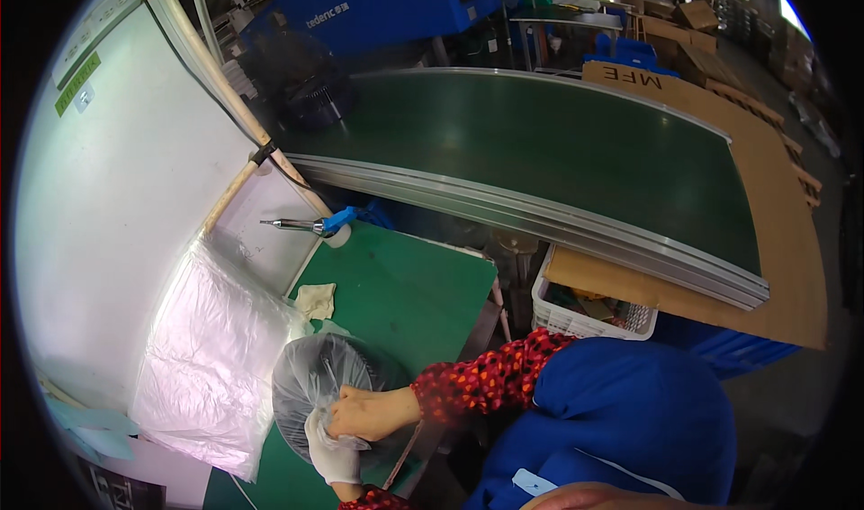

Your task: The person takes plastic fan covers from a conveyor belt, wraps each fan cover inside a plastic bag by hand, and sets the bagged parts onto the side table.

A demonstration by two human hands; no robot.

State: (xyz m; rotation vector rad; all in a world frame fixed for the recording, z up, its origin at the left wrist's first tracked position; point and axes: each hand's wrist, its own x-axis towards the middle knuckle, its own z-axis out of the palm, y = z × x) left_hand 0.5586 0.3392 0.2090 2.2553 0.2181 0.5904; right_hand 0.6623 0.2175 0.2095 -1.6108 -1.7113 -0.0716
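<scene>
Bare table [405,285] open ahead of hands [355,424]; bag stack [211,357] blocks left, cloth [316,300] and air gun [310,225] beyond.

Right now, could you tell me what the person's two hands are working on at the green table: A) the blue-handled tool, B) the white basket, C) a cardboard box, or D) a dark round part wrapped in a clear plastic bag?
D: the bare right hand and the white-gloved left hand both grip the clear plastic bag around a dark round part.
</scene>
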